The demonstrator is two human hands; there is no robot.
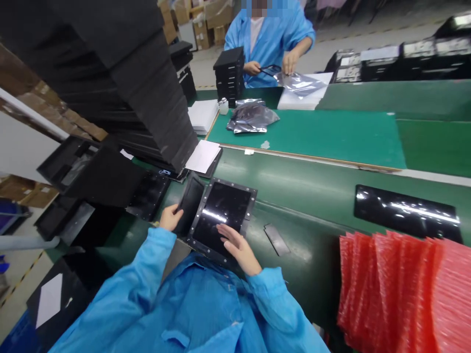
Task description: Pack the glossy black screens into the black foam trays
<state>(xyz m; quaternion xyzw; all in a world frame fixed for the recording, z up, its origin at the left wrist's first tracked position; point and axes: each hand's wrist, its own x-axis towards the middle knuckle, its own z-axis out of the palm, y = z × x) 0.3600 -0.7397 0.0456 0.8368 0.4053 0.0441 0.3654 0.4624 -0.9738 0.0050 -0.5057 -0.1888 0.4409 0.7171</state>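
Note:
A glossy black rectangular panel (224, 208) with a studded frame lies on the green table edge in front of me. My right hand (235, 245) rests flat on its lower part, fingers stretched out. My left hand (170, 217) grips the edge of a thin black tray-like piece (189, 201) that stands tilted against the panel's left side. Both my sleeves are bright blue.
A small dark strip (276, 239) lies right of the panel. Red bags (405, 284) are stacked at the right, behind them a long glossy black sheet (406, 213). Black trays (121, 73) tower at the left. Across the green mat (312, 135), another person's hands (270, 63) handle silver bags.

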